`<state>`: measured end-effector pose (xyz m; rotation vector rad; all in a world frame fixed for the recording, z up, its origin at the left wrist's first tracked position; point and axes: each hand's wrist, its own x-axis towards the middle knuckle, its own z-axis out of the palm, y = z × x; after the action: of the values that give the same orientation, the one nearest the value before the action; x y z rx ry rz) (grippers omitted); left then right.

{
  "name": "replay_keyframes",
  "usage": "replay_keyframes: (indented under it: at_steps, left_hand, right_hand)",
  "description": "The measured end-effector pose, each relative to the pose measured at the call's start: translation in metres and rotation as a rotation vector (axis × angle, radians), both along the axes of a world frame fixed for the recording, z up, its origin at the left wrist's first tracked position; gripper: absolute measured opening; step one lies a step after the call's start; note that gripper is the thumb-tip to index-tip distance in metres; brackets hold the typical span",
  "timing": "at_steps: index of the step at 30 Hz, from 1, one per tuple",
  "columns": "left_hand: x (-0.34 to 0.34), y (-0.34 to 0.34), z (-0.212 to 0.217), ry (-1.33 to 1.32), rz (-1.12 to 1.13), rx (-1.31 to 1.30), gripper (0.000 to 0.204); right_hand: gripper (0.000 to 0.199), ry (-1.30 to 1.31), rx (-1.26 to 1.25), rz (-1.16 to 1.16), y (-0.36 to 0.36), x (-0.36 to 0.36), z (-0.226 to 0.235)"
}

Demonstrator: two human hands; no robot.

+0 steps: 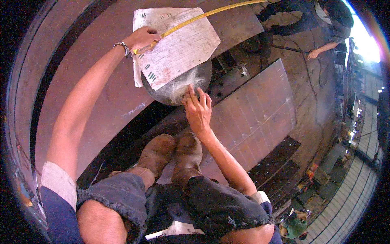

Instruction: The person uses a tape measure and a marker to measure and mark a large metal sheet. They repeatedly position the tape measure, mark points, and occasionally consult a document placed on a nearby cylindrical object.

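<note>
My left hand [142,37] pinches the end of a yellow tape measure [195,18] against a stained paper sheet [178,49]. The tape runs up and to the right across the paper. The paper lies on a round grey metal disc [178,91]. My right hand [198,109] rests at the disc's lower edge, fingers together, holding a small object that is too small to make out. I am squatting; my brown boots [174,152] stand on a steel plate [252,118].
Large rust-coloured steel plates [105,93] cover the floor. Another person [325,28] crouches at the top right with a cable. Dark steel beams [280,162] lie lower right, with workshop clutter beyond.
</note>
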<state>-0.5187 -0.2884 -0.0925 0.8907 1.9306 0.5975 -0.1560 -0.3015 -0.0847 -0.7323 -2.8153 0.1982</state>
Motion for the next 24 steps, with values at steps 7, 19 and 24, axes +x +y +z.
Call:
replay_keyframes:
  at_steps: [7, 19, 24]
  left_hand:
    - [0.002, -0.002, 0.007, 0.095, -0.026, 0.027, 0.052]
    - [-0.002, 0.0, -0.007, -0.015, -0.034, 0.066, 0.032]
    - [-0.001, -0.001, -0.015, -0.043, 0.025, 0.089, 0.028]
  right_hand:
    - [0.036, 0.075, -0.013, -0.063, 0.016, -0.003, 0.006]
    - [0.034, 0.055, -0.061, 0.1, 0.003, 0.001, -0.007]
    - [0.033, 0.057, 0.026, -0.053, 0.015, -0.007, -0.002]
